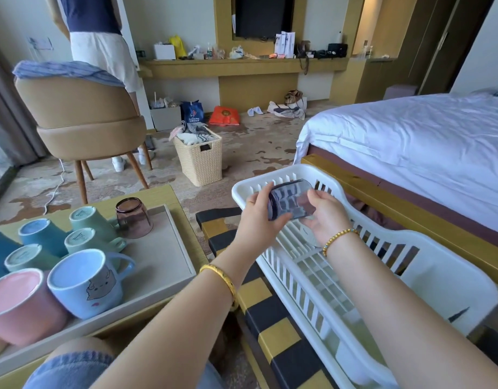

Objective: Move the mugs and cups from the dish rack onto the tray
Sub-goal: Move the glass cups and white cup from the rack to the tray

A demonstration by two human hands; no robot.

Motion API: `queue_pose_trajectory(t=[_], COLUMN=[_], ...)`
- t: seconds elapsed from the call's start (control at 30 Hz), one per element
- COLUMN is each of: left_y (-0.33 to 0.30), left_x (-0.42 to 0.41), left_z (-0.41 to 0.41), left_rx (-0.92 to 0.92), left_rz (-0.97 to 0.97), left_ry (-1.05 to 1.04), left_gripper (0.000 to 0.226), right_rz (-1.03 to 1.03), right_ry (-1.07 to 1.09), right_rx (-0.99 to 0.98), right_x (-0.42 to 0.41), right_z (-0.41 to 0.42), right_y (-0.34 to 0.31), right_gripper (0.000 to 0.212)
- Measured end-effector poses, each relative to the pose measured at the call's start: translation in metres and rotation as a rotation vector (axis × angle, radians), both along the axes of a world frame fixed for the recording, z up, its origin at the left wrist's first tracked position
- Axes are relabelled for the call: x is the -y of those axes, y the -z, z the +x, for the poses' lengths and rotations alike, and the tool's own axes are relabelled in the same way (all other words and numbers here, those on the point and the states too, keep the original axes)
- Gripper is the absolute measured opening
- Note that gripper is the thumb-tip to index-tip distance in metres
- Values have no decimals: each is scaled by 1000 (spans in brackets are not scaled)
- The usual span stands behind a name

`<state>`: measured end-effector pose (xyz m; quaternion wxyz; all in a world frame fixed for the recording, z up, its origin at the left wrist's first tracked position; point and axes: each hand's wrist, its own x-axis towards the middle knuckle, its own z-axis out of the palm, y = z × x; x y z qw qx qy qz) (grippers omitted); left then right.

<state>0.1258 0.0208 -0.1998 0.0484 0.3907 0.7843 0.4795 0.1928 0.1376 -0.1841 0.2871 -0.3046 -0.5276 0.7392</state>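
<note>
A blue-tinted glass cup (291, 199) lies on its side above the far end of the white dish rack (444, 262). My left hand (259, 217) grips its rim end and my right hand (325, 217) supports its base end. No other cups show in the rack. On the left, the grey tray (160, 248) holds several upturned mugs: a pink mug (20, 301), a light blue cartoon mug (87, 282), teal and green mugs (82, 240), and a purple glass (134, 217) at the tray's far side.
The rack rests on a yellow-and-black checked bench (270, 327) beside a bed (410, 147). The tray sits on a low wooden table (158, 196). Beyond stand a wicker basket (200, 158), a tan chair (87, 119) and a person behind it.
</note>
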Motion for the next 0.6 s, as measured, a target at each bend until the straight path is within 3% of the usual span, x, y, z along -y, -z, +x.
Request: queue_pose_trajectory(t=[0.23,0.37,0.53,0.6], left_y=[-46,-54,-44,-35], left_x=[53,102,159,178], left_z=[-33,-62,-103,-115], left_rx=[-32,-100,-117,-142], left_rz=[79,97,-167,-288], left_ry=[-78,-195,-407,-425], left_gripper=[66,69,77,78], right_rz=[-108,-32,212,166], right_ry=[-213,-347,-543,-627], right_rx=[-135,-123,96,162], right_x=[49,95,153,171], right_z=[-30,-57,-100,-117], right_y=[-34,-40,-23,-5], right_gripper=[22,18,50,63])
